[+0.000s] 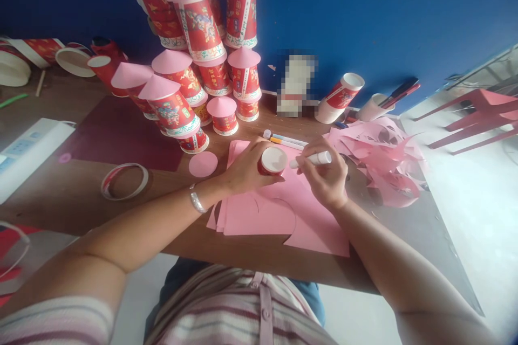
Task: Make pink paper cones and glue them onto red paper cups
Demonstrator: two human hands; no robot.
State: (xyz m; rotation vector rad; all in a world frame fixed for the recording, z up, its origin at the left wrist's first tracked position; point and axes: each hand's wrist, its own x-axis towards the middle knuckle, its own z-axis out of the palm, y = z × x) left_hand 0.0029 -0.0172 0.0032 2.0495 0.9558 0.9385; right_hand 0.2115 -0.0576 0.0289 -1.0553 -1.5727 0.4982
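Note:
My left hand (249, 168) is wrapped round a small red paper cup (274, 160), its whitish round end facing up. Close to its right side, my right hand (326, 175) grips a white glue stick (319, 158), with the tip pointing at the cup's rim. Beneath both hands lie stacked pink paper sheets (259, 218) with curved outlines and a cut edge. A pink paper disc (203, 164) rests left of the cup. Just beyond the hands are pens (289, 140) on the paper's far edge.
Red paper cups with pink cone tops (200, 21) stand stacked at the back left. Pink scraps (384, 156) are heaped on the right. A tape roll (124, 181) lies left, a pen cup (374, 108) and stacked cups (340, 98) stand by the blue wall.

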